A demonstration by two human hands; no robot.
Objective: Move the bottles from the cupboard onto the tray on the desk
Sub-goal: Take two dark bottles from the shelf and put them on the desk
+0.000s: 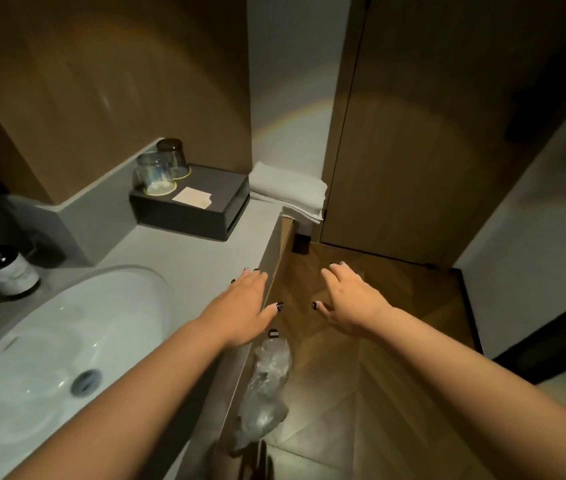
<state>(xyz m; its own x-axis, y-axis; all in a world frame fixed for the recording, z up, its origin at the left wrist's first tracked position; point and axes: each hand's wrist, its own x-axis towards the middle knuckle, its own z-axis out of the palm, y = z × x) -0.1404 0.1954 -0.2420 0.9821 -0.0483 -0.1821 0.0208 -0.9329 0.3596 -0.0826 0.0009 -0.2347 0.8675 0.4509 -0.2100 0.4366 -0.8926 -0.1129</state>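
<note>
At a dim washroom counter, the job of moving bottles to a desk tray looks barely begun, if at all: neither a desk nor a tray appears in view, and both hands are empty. At far left a dark pump bottle [4,270] stands on the counter [184,251] beside the white basin [67,327] (whether it counts among the task's bottles cannot be told). Farther along, two upturned glasses [162,168] sit on a dark box [193,206], with folded white towels [290,190] next to it. The left hand [245,306] reaches forward palm down over the counter's front edge, fingers spread and holding nothing. A crumpled clear plastic bag [264,386] hangs below that edge. The right hand [349,301] stretches out over the wooden floor [361,393], fingers likewise apart and empty, aimed toward a closed wooden door [430,133], plausibly the cupboard, so every bottle likely remains to be fetched.
</note>
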